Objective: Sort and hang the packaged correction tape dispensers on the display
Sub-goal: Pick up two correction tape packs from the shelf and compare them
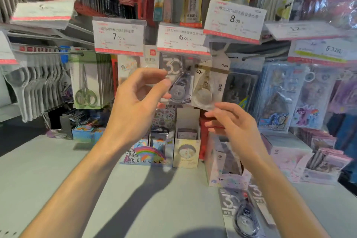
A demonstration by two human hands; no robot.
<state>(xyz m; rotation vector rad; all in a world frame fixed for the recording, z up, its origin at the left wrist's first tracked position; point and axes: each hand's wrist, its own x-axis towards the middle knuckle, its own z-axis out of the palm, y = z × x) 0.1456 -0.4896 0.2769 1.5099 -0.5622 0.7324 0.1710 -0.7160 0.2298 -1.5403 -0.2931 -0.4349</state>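
Under the 6.00 tag [182, 37], left hand [135, 102] pinches the grey correction tape pack [178, 83] — right hand [231, 123] touches the gold pack [205, 87], grip unclear.

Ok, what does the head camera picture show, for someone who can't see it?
A left hand pinches a correction tape pack just under the 6.00 price tag. The right hand is at the gold pack beside it.

glossy clear plastic blister on the correction tape pack [178, 81], shiny metal scissors [85, 85], paper price tags [118, 36], smooth matt shelf [58, 160]
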